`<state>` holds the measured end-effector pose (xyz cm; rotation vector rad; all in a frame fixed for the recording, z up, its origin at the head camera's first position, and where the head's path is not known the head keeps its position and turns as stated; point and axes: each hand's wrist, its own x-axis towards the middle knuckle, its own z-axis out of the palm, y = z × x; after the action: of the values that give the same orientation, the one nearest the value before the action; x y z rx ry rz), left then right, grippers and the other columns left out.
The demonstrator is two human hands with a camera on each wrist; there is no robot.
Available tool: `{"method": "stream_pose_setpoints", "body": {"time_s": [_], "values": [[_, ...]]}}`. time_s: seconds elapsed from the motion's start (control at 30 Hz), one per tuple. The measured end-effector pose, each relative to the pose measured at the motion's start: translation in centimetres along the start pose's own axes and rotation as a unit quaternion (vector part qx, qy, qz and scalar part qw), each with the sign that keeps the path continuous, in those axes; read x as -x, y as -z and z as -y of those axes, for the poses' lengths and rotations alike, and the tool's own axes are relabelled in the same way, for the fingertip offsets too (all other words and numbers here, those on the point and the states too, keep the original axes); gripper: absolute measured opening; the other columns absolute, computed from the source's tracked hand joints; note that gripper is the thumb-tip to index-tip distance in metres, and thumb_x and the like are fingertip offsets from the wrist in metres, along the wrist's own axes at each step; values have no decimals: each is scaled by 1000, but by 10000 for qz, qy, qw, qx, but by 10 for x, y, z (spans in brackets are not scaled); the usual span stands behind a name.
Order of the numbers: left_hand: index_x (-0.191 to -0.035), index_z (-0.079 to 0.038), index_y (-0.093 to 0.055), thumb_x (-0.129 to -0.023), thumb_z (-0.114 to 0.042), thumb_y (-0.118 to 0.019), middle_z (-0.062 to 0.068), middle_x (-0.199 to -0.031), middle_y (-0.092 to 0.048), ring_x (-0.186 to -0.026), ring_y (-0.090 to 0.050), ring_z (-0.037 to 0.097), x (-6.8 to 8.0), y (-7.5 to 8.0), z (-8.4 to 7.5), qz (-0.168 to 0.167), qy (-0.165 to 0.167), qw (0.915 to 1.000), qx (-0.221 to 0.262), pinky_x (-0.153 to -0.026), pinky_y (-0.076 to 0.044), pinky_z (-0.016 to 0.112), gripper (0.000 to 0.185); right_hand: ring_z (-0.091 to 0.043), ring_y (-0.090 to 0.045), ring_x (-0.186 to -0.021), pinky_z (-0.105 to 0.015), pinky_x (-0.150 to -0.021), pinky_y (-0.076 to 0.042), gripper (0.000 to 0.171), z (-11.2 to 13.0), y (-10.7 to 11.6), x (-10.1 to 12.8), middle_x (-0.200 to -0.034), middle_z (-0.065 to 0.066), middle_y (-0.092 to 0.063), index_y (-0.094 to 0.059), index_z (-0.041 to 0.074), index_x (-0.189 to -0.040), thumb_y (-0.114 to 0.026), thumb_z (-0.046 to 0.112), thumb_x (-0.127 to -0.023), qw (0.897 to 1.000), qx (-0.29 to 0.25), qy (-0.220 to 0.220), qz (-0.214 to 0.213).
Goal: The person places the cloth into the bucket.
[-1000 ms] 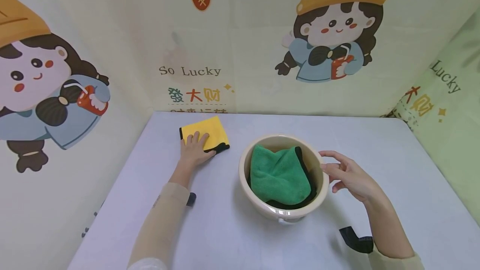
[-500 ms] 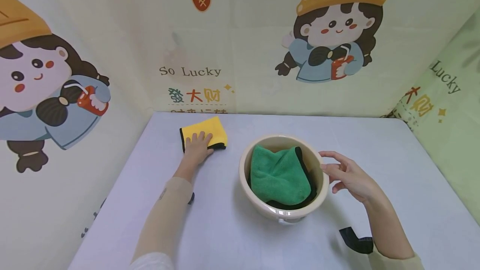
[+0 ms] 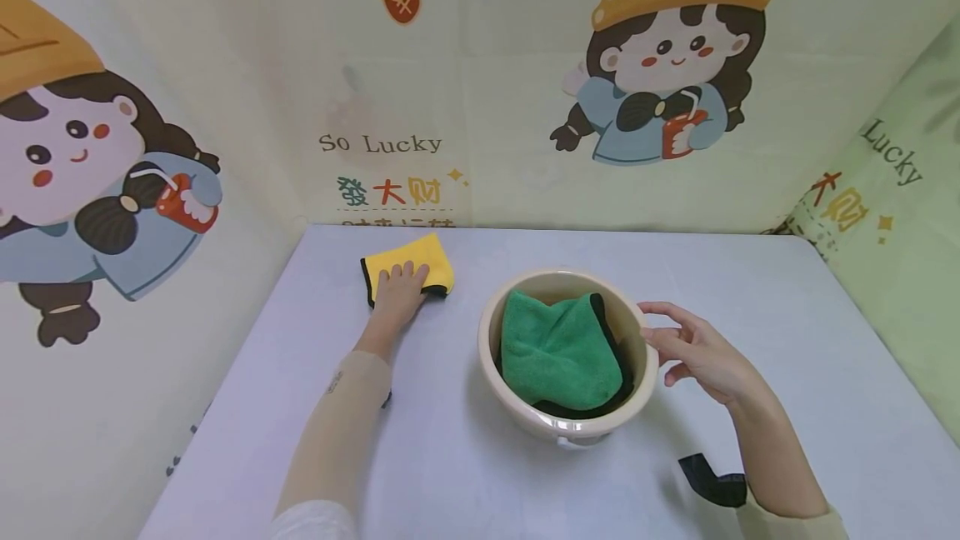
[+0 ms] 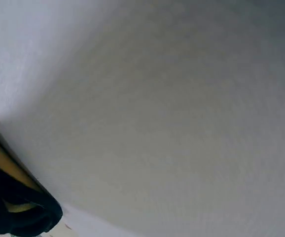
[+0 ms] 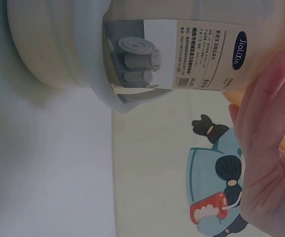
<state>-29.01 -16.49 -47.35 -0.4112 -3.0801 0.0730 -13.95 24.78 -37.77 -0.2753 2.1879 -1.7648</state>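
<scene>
A yellow cloth [image 3: 414,255] with a black hem lies at the back left of the table. My left hand [image 3: 399,294] grips it from above, fingers on top and the thumb hidden. In the left wrist view, folded black hem [image 4: 24,212] shows at the lower left. A cream bucket [image 3: 491,377] stands to the right of the middle, a folded green cloth [image 3: 558,348] with a black hem inside. My right hand [image 3: 701,348] rests its fingers against the bucket's right side at the rim. In the right wrist view, those fingers [image 5: 266,98] lie near a printed label [image 5: 192,57].
A pale handle [image 5: 95,59] hangs on the bucket's outer wall. A black piece [image 3: 712,482] sits by the right sleeve. The white table [image 3: 465,490] meets a backdrop [image 3: 510,107] printed with cartoon figures at its back and sides.
My left hand has shifted slightly right and its fingers have drawn together, with the thumb going out of sight. The yellow cloth's near edge has bunched a little. My right hand and the bucket stay still.
</scene>
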Motion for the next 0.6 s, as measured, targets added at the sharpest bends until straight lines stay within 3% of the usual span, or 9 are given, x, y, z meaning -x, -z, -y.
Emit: {"method": "stream_pose_setpoints", "body": {"time_s": [0.17, 0.3, 0.4, 0.6], "values": [[-121, -12, -41, -84, -26, -66, 16, -109, -47, -96, -45, 33, 2, 6, -7, -754, -53, 9971, -105, -83, -37, 47, 46, -13, -62, -62, -25, -45, -50, 40, 1, 1, 0, -76, 0, -66, -34, 2, -130, -49, 11, -94, 10000, -49, 5, 23], [-113, -10, -45, -80, -21, -70, 15, -101, -49, -87, -47, 32, 6, 17, -17, -1566, -436, 9862, -325, -75, -39, 43, 44, -13, -62, -61, -25, -45, -50, 37, 1, 1, 0, -76, 0, -66, -38, 7, -129, -49, 11, -94, 10000, -81, -9, 31], [-109, -9, -48, -79, -19, -70, 15, -94, -50, -80, -48, 31, 7, 30, -26, -2371, -748, 9668, -600, -69, -40, 40, 38, -13, -62, -61, -25, -45, -50, 37, 1, 1, -1, -76, 0, -66, -38, 7, -129, -49, 11, -94, 10000, -70, -28, 24], [-103, -10, -52, -78, -21, -70, 12, -85, -51, -72, -50, 28, 12, 72, -49, -3751, -1334, 9133, -857, -63, -41, 36, 33, -13, -62, -62, -25, -45, -50, 37, 0, 1, -1, -77, 0, -67, -37, 7, -129, -49, 11, -94, 10000, -60, 2, 36]]}}
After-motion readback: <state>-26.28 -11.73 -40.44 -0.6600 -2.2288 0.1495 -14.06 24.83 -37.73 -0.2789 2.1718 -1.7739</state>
